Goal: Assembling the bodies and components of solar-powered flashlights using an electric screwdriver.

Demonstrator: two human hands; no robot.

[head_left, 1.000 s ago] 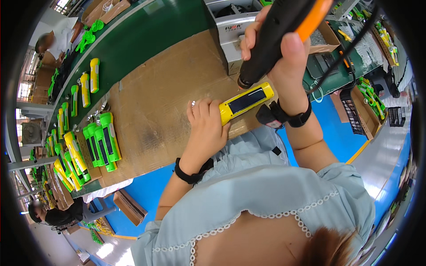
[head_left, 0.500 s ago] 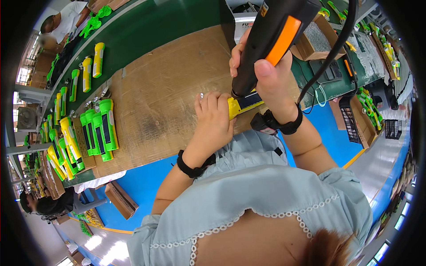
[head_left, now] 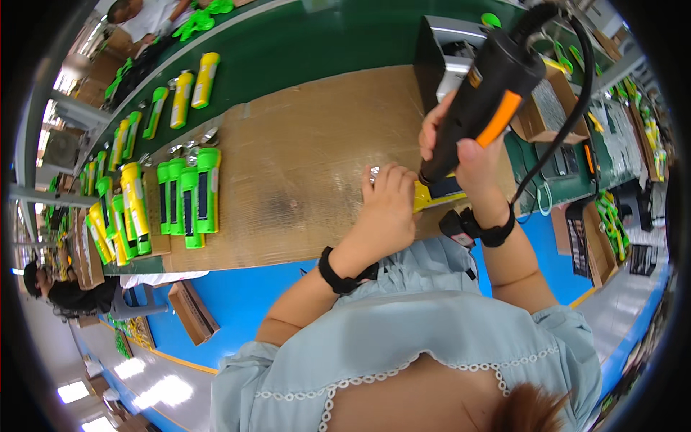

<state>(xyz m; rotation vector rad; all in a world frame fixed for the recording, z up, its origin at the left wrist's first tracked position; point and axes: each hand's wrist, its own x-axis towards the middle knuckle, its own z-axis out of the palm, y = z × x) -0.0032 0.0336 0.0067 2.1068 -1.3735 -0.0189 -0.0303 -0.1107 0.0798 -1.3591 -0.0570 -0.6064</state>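
My right hand (head_left: 476,162) is wrapped round a black electric screwdriver (head_left: 489,97) with an orange stripe, tilted with its nose downward. The nose meets a yellow flashlight (head_left: 426,201) with a dark solar panel, lying on the cardboard sheet (head_left: 302,151). My left hand (head_left: 389,212) is closed over the flashlight's left end and keeps it down; part of the flashlight is hidden under my fingers. A shiny silver piece (head_left: 374,173) shows by my left fingertips. The screwdriver's bit cannot be seen.
Green flashlights (head_left: 188,205) lie in a group to the left, with yellow ones (head_left: 134,198) beyond. An open box (head_left: 551,108) of small parts stands at back right, near a grey machine (head_left: 450,54). The screwdriver's black cable (head_left: 568,129) loops down on the right. Co-workers sit at far left.
The whole view has shifted, so the bench appears further right and lower. Both hands keep their hold, and the screwdriver's nose stays at the yellow flashlight.
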